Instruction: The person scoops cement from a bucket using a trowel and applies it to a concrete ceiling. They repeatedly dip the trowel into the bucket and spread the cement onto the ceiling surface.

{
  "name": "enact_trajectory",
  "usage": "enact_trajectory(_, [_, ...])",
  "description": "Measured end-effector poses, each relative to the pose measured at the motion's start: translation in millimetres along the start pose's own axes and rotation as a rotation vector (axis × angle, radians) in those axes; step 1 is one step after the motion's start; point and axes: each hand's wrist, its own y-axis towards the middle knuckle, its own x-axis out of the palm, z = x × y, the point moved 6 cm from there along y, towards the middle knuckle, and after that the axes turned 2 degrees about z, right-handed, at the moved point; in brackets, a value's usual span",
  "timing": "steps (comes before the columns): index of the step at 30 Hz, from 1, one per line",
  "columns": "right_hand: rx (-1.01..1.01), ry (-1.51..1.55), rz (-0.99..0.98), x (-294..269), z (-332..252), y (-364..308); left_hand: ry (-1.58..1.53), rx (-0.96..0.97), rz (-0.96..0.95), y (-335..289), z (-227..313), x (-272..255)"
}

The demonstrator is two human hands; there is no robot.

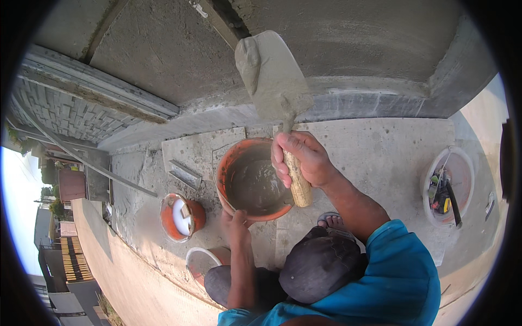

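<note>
My right hand (303, 158) is wrapped round the wooden handle (299, 187) of a trowel. The trowel's wide blade (277, 76) points up toward the wall and is coated in grey mortar, with a thicker lump (249, 61) along its left edge. Below and left of that hand is an orange bucket (222, 173) holding wet grey mortar (254, 182). My left hand (236, 224) grips the bucket's near left rim, the thumb at the edge and the other fingers partly hidden behind the wall of the bucket.
Left of the mortar bucket stand a smaller orange bucket (199, 214) with white contents and a metal channel piece (185, 174). A pale bucket (191, 261) is by my knee. A white tub of tools (468, 179) sits far right. The plastered wall (359, 49) rises ahead; a long pole (98, 157) leans at left.
</note>
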Motion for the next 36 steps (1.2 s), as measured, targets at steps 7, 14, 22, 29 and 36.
enact_trajectory(7, [-1.196,-0.892,0.769,-2.9,-65.1,90.6,0.026,0.049,0.018,3.9,-5.7,-32.1])
enact_trajectory(14, [-0.856,-1.413,0.353,10.3,-27.0,131.6,0.047,0.006,-0.008,2.0,4.6,-24.8])
enact_trajectory(22, [0.31,-1.187,-0.087,-36.9,40.8,-36.7,0.026,0.056,-0.052,8.8,-0.9,-0.7])
enact_trajectory(29, [0.632,-1.469,-0.284,-59.8,104.2,-61.2,0.105,0.227,-0.236,-4.6,8.7,39.0])
enact_trajectory(36, [0.815,-1.196,-0.292,-62.3,151.0,-74.9,0.264,0.302,-0.3,-10.4,16.8,56.8])
